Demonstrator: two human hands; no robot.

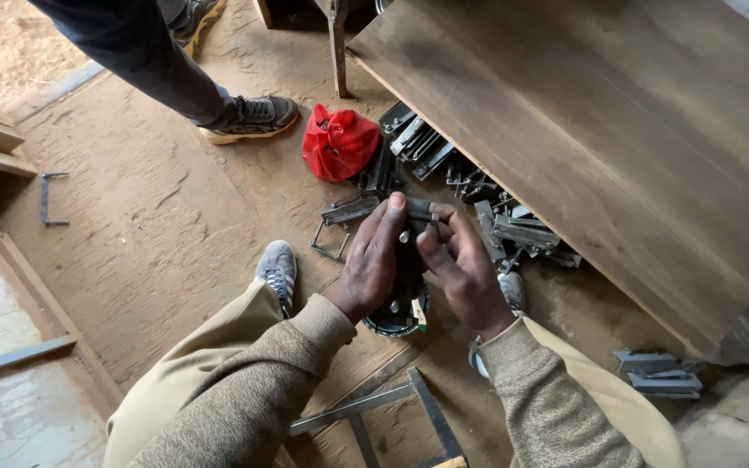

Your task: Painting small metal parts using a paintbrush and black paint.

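While both hands close on it, the small dark grey metal bracket with a pale bolt sits between the knees of the seated person, above a round dark tin on the floor. The left hand grips the bracket from the side, its fingers wrapped over the top; the right hand pinches the other end, so the hands are together on the one piece. I judge that the step in hand is fitting or turning the bolt, which calls for a steady hold and fine finger work. Beyond lie a heap of similar grey metal brackets, a crumpled red bag, a brown wooden board and another person's dark shoe.
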